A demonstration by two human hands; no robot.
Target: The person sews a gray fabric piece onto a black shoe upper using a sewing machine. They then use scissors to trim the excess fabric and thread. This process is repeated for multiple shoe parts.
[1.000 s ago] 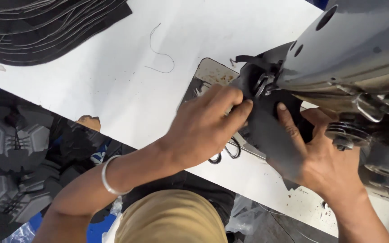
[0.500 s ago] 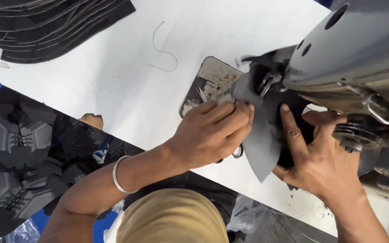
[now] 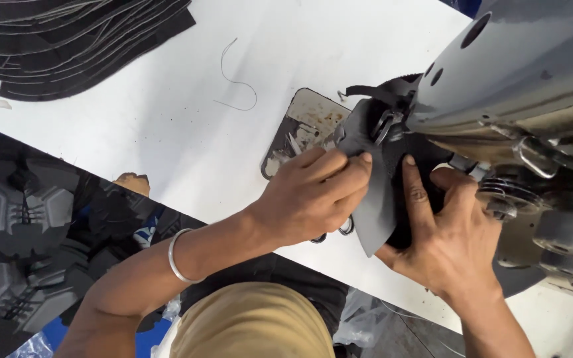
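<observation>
- The grey sewing machine head (image 3: pixel 532 79) fills the upper right of the view, and the black cut piece (image 3: pixel 376 205) is held up against its needle area; the needle itself cannot be made out behind the fabric. A fingertip could be caught if the piece is fed while the fingers are this close to the presser foot (image 3: pixel 384 126).
- The white table (image 3: pixel 167 132) carries the work. A stack of black cut pieces (image 3: pixel 81 40) lies at its far left corner, well apart from the hands, so nothing there is likely to be disturbed.
- The black cut piece is bent upward between both hands, its lower corner hanging free over the table edge. The seam could wander if this fold is allowed to slip or bunch under the foot.
- The right hand (image 3: pixel 455 238) is spread fairly open, fingers flat against the piece, the index finger pointing up toward the foot; nothing is gripped, the piece is only pressed. It is the hand most at risk.
- The left hand (image 3: pixel 310 199) is nearly closed, the piece's edge pinched between thumb and fingertips. A pull here could skew the piece.
- A loose thread (image 3: pixel 233 73) lies on the table, apart from the work; it could be drawn into the seam if swept nearer.
</observation>
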